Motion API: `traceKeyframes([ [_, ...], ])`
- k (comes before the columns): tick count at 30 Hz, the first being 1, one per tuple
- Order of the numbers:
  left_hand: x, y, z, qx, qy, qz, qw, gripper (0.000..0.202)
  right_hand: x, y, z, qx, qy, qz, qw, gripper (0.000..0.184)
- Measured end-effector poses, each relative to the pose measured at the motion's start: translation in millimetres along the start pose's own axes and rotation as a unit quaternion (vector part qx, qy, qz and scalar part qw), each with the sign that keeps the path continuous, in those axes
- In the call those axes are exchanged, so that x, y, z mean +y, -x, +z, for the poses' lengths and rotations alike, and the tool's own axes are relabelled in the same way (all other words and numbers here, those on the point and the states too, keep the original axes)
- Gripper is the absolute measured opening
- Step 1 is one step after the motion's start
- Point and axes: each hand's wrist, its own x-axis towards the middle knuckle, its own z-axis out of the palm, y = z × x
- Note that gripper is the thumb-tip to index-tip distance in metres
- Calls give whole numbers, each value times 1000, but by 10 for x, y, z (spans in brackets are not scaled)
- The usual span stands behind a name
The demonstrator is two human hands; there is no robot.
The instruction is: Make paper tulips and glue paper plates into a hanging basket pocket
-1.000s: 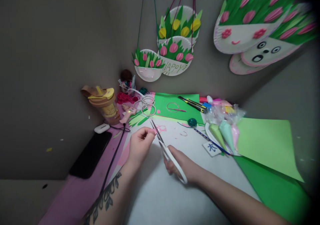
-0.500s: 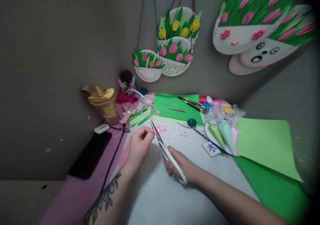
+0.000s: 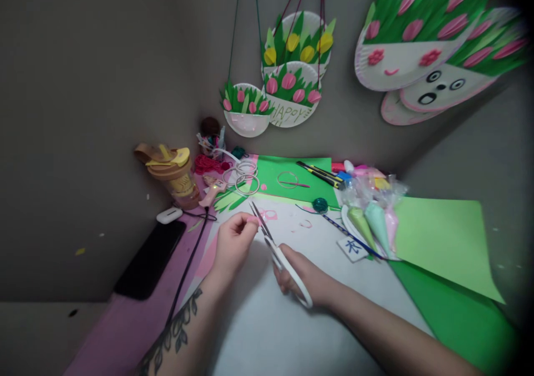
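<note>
My left hand pinches a small piece of pink paper between thumb and fingers. Through the handle loops of white-handled scissors go the fingers of my right hand. The scissor blades point up and to the left, slightly parted, right beside the pink piece; whether they touch it I cannot tell. Just beyond the blades lie pink paper scraps on the white sheet. A thin curled pink strip rests a little to their right.
At left are a black phone, a white earbud case, a lidded cup and a pink glue gun with its cord. Behind, box cutters lie on green paper. Piping bags and light green paper sit at right.
</note>
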Motion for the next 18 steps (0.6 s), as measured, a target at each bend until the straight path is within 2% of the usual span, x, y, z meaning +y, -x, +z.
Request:
traceKeyframes([
  [10,14,-21,-7,-15,-13,18,1000,14,22,12,-45,-4,9,7,1000,19],
  [18,30,-27,-17,-15,9,1,1000,16,12,23,-69,-10,6,17,1000,15],
])
